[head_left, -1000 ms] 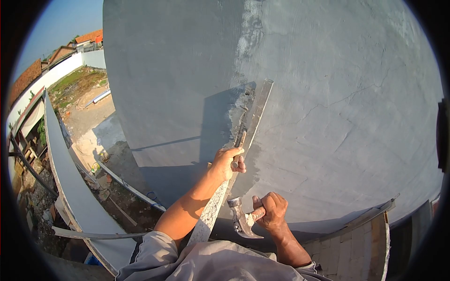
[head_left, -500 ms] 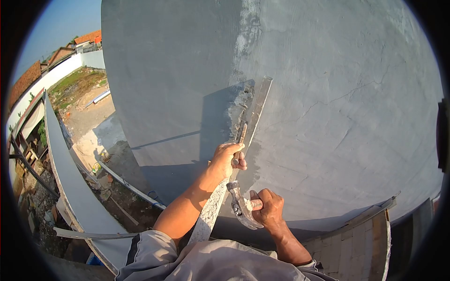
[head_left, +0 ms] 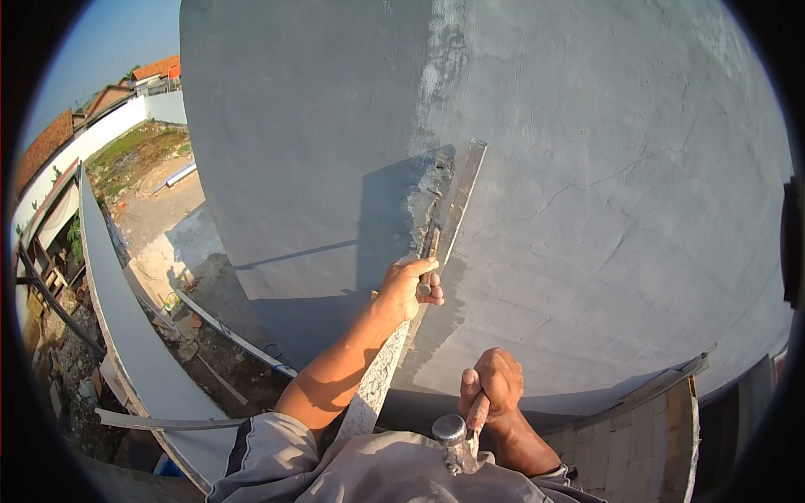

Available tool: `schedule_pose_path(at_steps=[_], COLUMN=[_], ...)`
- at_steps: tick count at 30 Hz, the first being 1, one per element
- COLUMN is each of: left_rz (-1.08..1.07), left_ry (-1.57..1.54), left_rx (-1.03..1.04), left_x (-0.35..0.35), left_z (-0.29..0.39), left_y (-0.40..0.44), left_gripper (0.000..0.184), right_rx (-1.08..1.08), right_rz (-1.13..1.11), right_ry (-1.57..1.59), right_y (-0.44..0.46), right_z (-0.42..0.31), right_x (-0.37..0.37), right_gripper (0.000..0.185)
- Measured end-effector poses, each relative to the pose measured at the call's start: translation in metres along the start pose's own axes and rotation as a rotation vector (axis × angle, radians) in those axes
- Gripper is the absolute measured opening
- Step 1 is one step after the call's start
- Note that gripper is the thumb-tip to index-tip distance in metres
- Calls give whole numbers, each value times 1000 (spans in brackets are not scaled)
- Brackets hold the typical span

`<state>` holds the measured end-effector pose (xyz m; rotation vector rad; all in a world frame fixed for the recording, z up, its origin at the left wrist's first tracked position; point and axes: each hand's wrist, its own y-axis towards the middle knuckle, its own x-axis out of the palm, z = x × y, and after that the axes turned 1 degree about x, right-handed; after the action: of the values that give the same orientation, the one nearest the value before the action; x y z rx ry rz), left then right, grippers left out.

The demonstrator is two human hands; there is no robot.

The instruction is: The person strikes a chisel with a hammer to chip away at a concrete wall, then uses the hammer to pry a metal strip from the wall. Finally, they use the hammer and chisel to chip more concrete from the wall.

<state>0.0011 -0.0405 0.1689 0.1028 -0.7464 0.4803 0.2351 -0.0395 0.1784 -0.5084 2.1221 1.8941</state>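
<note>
My left hand (head_left: 408,287) is closed around a chisel (head_left: 433,244), whose tip meets the rough, chipped strip (head_left: 426,194) on the grey plastered wall (head_left: 570,251). The chisel's round struck end shows below my thumb. Along the strip's right side a long straight bar (head_left: 464,194) leans on the wall, running down behind my left hand. My right hand (head_left: 495,384) grips the handle of a claw hammer (head_left: 453,436). The hammer's head is low, close in front of my shirt and apart from the chisel. Part of its claw is hard to make out.
A white-speckled board (head_left: 374,381) slants up from my lap beneath the left forearm. A long pale panel (head_left: 138,310) runs along the left, with rubble beyond it. At lower right is a wood-edged block surface (head_left: 625,440). Cracks cross the wall at right.
My right hand has drawn the hammer down and back toward my body, away from the chisel. The left hand and chisel have shifted only slightly.
</note>
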Motion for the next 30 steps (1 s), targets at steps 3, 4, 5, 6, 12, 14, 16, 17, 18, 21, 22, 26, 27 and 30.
schedule_pose_path(at_steps=[3, 4, 5, 6, 12, 14, 16, 17, 18, 21, 22, 26, 27, 30], left_rz=[4, 9, -18, -13, -64, -76, -90, -93, -92, -73, -62, 5, -27, -101], left_ry=[40, 62, 54, 68, 27, 24, 23, 22, 26, 50, 68, 100, 102, 30], left_rx=[3, 11, 16, 25, 33, 50, 46, 45, 48, 41, 47, 52, 64, 72], left_x=[2, 2, 1, 0, -6, -1, 2, 3, 4, 5, 6, 14, 11, 15], left_z=[-2, -3, -1, 0, 1, 5, 6, 6, 8, 5, 4, 11, 9, 11], left_y=[5, 5, 1, -3, -8, -5, -2, -2, -1, -2, 0, -16, -16, -13], left_gripper=[18, 18, 18, 18, 20, 20, 20, 20, 20, 19, 19, 19, 19, 19], right_rx=[463, 520, 577, 612, 350, 284, 200, 158, 92, 70, 213, 470, 459, 346], right_rz=[-393, -428, -457, -477, -237, -213, -172, -153, -73, -62, -185, -376, -352, -256], right_ry=[-218, -218, -218, -220, -61, -65, -62, -57, -42, -152, -192, -228, -186, -127], right_y=[-6, -12, -21, -17, -15, -10, -10, -10, -10, -17, -18, -13, -13, -17], right_z=[16, 15, 17, 21, 2, 1, -1, -1, 2, 22, 27, 18, 11, 5], right_x=[14, 16, 21, 26, 14, 12, 7, 5, 7, 15, 18, 20, 17, 16], right_gripper=[19, 19, 20, 21, 35, 36, 37, 37, 37, 31, 30, 27, 29, 33])
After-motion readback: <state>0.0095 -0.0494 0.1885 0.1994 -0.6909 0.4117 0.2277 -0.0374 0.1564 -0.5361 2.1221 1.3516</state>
